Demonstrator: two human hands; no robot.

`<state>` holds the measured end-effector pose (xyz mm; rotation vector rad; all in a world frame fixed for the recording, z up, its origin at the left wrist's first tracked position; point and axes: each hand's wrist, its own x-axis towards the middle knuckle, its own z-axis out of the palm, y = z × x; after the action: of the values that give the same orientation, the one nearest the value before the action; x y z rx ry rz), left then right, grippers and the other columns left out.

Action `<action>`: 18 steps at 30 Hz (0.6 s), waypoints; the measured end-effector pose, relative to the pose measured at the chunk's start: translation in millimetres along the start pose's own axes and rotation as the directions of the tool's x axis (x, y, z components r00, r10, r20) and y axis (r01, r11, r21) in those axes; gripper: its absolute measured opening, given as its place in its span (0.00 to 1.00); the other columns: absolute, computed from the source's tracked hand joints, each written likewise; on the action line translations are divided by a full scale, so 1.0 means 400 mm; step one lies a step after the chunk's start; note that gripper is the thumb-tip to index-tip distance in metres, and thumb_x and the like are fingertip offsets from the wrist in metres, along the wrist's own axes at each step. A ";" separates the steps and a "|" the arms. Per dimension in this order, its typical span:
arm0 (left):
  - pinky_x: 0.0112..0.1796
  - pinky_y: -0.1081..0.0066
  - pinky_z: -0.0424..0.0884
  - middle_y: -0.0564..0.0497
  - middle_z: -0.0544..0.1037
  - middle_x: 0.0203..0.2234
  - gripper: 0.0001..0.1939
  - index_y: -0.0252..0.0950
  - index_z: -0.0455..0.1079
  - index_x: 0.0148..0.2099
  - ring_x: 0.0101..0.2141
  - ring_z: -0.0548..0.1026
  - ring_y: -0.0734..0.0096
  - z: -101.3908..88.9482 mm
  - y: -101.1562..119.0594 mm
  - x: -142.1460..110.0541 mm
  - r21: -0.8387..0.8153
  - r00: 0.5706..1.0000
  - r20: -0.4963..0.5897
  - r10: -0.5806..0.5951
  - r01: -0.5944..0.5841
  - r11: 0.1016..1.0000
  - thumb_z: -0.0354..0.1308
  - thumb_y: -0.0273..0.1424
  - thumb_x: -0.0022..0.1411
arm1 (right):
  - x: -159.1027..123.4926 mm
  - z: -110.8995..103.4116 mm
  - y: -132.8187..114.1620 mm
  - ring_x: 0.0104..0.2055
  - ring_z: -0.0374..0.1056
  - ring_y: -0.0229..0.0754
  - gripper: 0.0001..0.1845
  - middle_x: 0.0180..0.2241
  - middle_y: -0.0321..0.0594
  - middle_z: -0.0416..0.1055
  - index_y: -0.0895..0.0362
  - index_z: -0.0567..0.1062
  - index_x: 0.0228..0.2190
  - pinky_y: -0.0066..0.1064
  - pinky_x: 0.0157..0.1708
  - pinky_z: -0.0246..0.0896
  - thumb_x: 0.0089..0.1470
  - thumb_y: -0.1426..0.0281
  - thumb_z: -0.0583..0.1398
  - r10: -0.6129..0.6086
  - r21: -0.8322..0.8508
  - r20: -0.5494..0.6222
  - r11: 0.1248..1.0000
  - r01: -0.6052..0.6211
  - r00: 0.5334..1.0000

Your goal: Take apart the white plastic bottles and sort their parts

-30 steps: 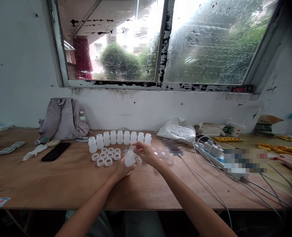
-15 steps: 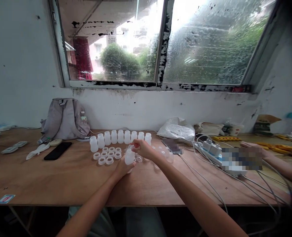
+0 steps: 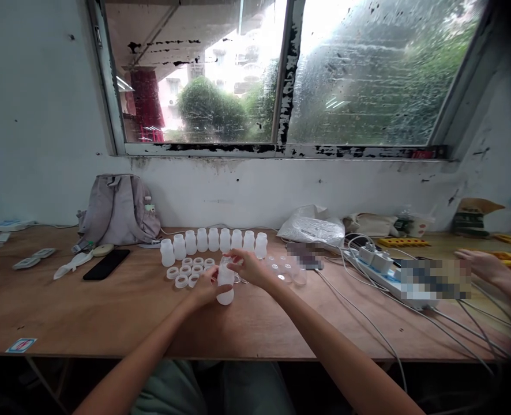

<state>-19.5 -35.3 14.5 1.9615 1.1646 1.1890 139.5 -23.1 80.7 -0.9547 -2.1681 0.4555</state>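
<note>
My left hand [image 3: 206, 287] is wrapped around a frosted white bottle [image 3: 225, 295] that stands nearly upright at the front of the group. At the bottle's mouth, the fingers of my right hand [image 3: 247, 268] pinch a clear piece [image 3: 225, 260]; its exact shape is partly hidden. Behind my hands a row of similar frosted bottles [image 3: 202, 240] stretches across the table. White screw rings [image 3: 181, 280] lie in a cluster left of my left hand. Several clear dome-shaped covers [image 3: 299, 275] sit to the right, beyond my right wrist.
A black phone [image 3: 106, 264] and a grey backpack [image 3: 119, 213] are on the left. On the right lie a silver bubble pouch [image 3: 311, 225], a white power strip [image 3: 394, 282] and trailing cables [image 3: 354, 311]. Another person's hand [image 3: 489, 271] is at the far right.
The bottle has come down and straightened, and more of its lower body shows. My right hand has lowered with it, staying at its top. The view has shifted slightly.
</note>
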 end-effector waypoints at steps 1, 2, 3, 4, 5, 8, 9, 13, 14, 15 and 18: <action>0.34 0.70 0.65 0.50 0.72 0.32 0.18 0.36 0.66 0.38 0.33 0.70 0.68 -0.017 0.005 0.000 0.019 1.000 0.005 0.008 -0.008 1.000 0.61 0.38 0.44 | -0.002 0.003 -0.002 0.34 0.65 0.38 0.15 0.34 0.39 0.69 0.55 0.71 0.40 0.30 0.35 0.60 0.47 0.72 0.57 -0.049 0.004 -0.007 0.999 0.049 0.999; 0.33 0.71 0.66 0.50 0.72 0.32 0.18 0.36 0.66 0.38 0.33 0.70 0.68 -0.037 0.011 0.001 0.044 1.000 0.001 0.014 -0.014 0.999 0.61 0.38 0.43 | -0.004 0.003 -0.002 0.36 0.65 0.38 0.17 0.37 0.40 0.68 0.54 0.69 0.42 0.31 0.36 0.60 0.47 0.72 0.57 -0.096 0.012 -0.024 0.995 0.097 0.995; 0.32 0.71 0.66 0.50 0.73 0.31 0.19 0.36 0.67 0.38 0.32 0.70 0.68 -0.062 0.016 0.003 0.075 1.000 -0.018 0.013 -0.012 0.997 0.61 0.38 0.43 | -0.005 -0.002 -0.002 0.37 0.65 0.38 0.20 0.40 0.41 0.67 0.53 0.66 0.45 0.31 0.37 0.60 0.47 0.71 0.57 -0.128 0.024 -0.052 0.991 0.130 0.990; 0.31 0.71 0.66 0.50 0.73 0.31 0.19 0.35 0.66 0.38 0.32 0.70 0.68 -0.091 0.019 0.005 0.109 0.999 -0.053 0.007 -0.002 0.994 0.61 0.39 0.44 | -0.006 -0.010 0.000 0.37 0.65 0.38 0.23 0.41 0.42 0.66 0.53 0.63 0.47 0.32 0.36 0.61 0.47 0.70 0.57 -0.137 0.043 -0.093 0.989 0.142 0.986; 0.31 0.71 0.67 0.49 0.73 0.31 0.20 0.35 0.66 0.39 0.32 0.71 0.68 -0.126 0.021 0.008 0.147 0.994 -0.107 -0.007 0.023 0.989 0.60 0.40 0.44 | -0.006 -0.022 0.002 0.37 0.65 0.38 0.25 0.42 0.43 0.65 0.53 0.61 0.49 0.31 0.35 0.61 0.47 0.69 0.57 -0.122 0.065 -0.141 0.989 0.132 0.982; 0.31 0.71 0.68 0.49 0.74 0.32 0.22 0.34 0.65 0.38 0.33 0.72 0.66 -0.254 0.007 0.014 0.244 0.945 -0.323 -0.052 0.136 0.960 0.59 0.43 0.44 | -0.005 -0.067 0.017 0.32 0.66 0.37 0.22 0.37 0.43 0.67 0.54 0.61 0.47 0.29 0.30 0.62 0.49 0.69 0.55 -0.007 0.087 -0.270 0.996 0.032 0.963; 0.32 0.70 0.68 0.49 0.74 0.33 0.23 0.35 0.64 0.40 0.33 0.72 0.65 -0.298 -0.006 0.014 0.288 0.914 -0.401 -0.062 0.190 0.938 0.59 0.44 0.43 | -0.006 -0.077 0.026 0.30 0.66 0.37 0.19 0.35 0.42 0.67 0.55 0.63 0.45 0.29 0.28 0.61 0.49 0.69 0.54 0.022 0.072 -0.298 0.997 0.000 0.954; 0.33 0.67 0.67 0.44 0.74 0.35 0.27 0.31 0.64 0.40 0.34 0.73 0.60 -0.422 -0.089 0.002 0.303 0.804 -0.571 -0.168 0.397 0.867 0.58 0.45 0.42 | -0.019 -0.054 0.082 0.24 0.64 0.35 0.13 0.29 0.39 0.68 0.58 0.67 0.38 0.27 0.26 0.59 0.47 0.73 0.52 0.103 -0.014 -0.335 0.993 -0.114 0.936; 0.32 0.67 0.67 0.42 0.74 0.35 0.27 0.30 0.64 0.40 0.34 0.73 0.59 -0.434 -0.114 -0.003 0.298 0.786 -0.590 -0.184 0.423 0.856 0.58 0.45 0.41 | -0.024 -0.034 0.099 0.23 0.63 0.35 0.13 0.27 0.38 0.68 0.58 0.67 0.37 0.27 0.26 0.59 0.47 0.74 0.52 0.122 -0.033 -0.333 0.989 -0.141 0.935; 0.32 0.67 0.67 0.41 0.74 0.35 0.28 0.30 0.64 0.40 0.34 0.73 0.58 -0.438 -0.138 -0.007 0.294 0.777 -0.599 -0.194 0.439 0.849 0.58 0.45 0.40 | -0.030 -0.011 0.116 0.23 0.63 0.35 0.13 0.27 0.38 0.68 0.58 0.67 0.37 0.27 0.26 0.58 0.47 0.74 0.52 0.127 -0.052 -0.322 0.987 -0.151 0.938; 0.31 0.68 0.67 0.41 0.74 0.34 0.28 0.29 0.64 0.39 0.33 0.73 0.58 -0.424 -0.200 -0.016 0.291 0.765 -0.609 -0.208 0.460 0.839 0.58 0.44 0.39 | -0.049 0.056 0.154 0.27 0.65 0.38 0.12 0.28 0.39 0.69 0.58 0.68 0.36 0.28 0.28 0.58 0.47 0.75 0.51 0.105 -0.117 -0.289 0.983 -0.144 0.951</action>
<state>-203.3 0.5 24.5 1.5868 2.1548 1.4347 163.0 2.4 21.9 -1.1624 -1.9057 0.2147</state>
